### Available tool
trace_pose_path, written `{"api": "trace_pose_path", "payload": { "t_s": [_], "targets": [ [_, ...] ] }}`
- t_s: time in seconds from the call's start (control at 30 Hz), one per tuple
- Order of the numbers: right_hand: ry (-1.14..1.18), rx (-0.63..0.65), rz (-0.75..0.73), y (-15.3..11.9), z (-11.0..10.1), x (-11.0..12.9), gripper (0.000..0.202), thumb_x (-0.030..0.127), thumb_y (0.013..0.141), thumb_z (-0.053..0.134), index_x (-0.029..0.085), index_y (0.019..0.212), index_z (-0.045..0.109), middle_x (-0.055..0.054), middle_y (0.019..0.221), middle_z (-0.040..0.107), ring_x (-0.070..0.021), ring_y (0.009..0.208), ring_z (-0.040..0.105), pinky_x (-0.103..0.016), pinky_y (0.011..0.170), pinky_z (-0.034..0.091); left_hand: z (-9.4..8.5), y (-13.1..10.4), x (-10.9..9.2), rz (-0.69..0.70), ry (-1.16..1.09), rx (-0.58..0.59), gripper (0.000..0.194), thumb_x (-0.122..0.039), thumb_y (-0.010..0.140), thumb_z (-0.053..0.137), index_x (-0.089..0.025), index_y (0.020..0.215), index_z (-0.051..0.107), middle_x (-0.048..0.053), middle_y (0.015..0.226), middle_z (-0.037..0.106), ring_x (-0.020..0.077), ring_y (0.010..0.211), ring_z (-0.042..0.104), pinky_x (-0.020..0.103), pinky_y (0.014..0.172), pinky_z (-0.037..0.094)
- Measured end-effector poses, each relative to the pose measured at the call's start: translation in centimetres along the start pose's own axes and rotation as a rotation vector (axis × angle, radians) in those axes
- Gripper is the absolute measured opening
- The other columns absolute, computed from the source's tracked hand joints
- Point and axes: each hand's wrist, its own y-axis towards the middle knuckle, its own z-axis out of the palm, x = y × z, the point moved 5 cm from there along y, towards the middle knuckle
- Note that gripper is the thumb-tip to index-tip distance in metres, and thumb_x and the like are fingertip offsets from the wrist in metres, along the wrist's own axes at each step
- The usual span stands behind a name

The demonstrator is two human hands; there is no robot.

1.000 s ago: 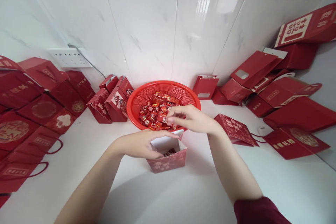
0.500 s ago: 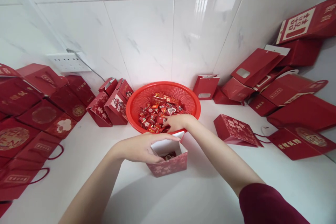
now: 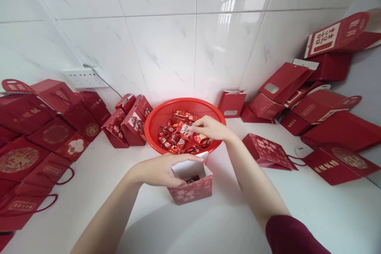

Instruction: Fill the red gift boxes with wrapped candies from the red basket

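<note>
A red plastic basket [image 3: 218, 119] of perforated mesh holds many small red-wrapped candies [image 3: 171, 137]. Over the basket, my right hand [image 3: 210, 127] pinches a wrapped candy [image 3: 186, 130] with a white printed patch. Below, an open red patterned gift box [image 3: 193, 194] with a white inside stands on the table. My left hand [image 3: 162, 170] grips its left side, thumb at the front and fingers along the back rim. A dark red wrapped piece [image 3: 193, 179] shows inside the box.
Stacked red gift boxes [image 3: 44, 135] fill the left, beside a wall socket [image 3: 85, 78]. Two upright boxes [image 3: 135, 125] stand left of the basket. More boxes [image 3: 315, 105] pile up on the right, and one corded box [image 3: 268, 151] lies nearer. A white tiled wall [image 3: 166, 47] rises behind.
My right hand has risen from the near right part of the candies, now with a wrapped candy in its fingers. My left hand stays on the box. The view has tilted up slightly.
</note>
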Motion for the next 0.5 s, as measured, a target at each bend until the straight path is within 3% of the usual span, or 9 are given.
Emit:
{"api": "trace_pose_path", "payload": {
  "t_s": [0.1,0.23,0.4,0.5],
  "targets": [
    [0.249,-0.077,-0.099,-2.6,-2.4,2.2,0.038,0.045,0.095,0.056,0.014,0.08,0.071,0.001,0.067,0.061,-0.0104,0.06,0.048,-0.024,0.059,0.038,-0.1,0.1,-0.1,0.02,0.0,0.007,0.076,-0.021,0.077,0.064,-0.038,0.147,0.04,-0.005,0.155,0.041,0.0266,0.14,0.043,0.037,0.115,0.037],
    [0.398,0.018,-0.162,-5.3,-3.0,5.0,0.033,0.04,0.095,0.059,0.015,0.074,0.066,-0.001,0.073,0.063,-0.0119,0.068,0.057,-0.025,0.066,0.045,-0.2,0.2,-0.3,0.041,-0.018,-0.005,0.073,-0.021,0.077,0.064,-0.036,0.145,0.043,-0.002,0.149,0.049,0.0268,0.131,0.053,0.035,0.107,0.045],
    [0.124,0.384,-0.247,-6.0,0.2,7.5,0.022,0.029,0.095,0.059,0.014,0.082,0.069,-0.002,0.079,0.067,-0.0114,0.071,0.059,-0.024,0.069,0.045,0.0,0.3,-0.5,0.038,-0.069,-0.01,0.064,-0.019,0.077,0.062,-0.029,0.139,0.05,-0.001,0.118,0.069,0.0201,0.098,0.067,0.026,0.084,0.053],
    [-0.029,0.404,-0.226,-5.8,1.2,7.6,0.018,0.021,0.094,0.058,0.015,0.082,0.07,0.0,0.077,0.068,-0.0105,0.068,0.058,-0.024,0.066,0.043,-0.1,0.3,-0.5,0.015,-0.029,-0.017,0.068,-0.015,0.072,0.059,-0.026,0.139,0.05,0.0,0.113,0.069,0.0177,0.088,0.066,0.023,0.074,0.052]
  ]
}}
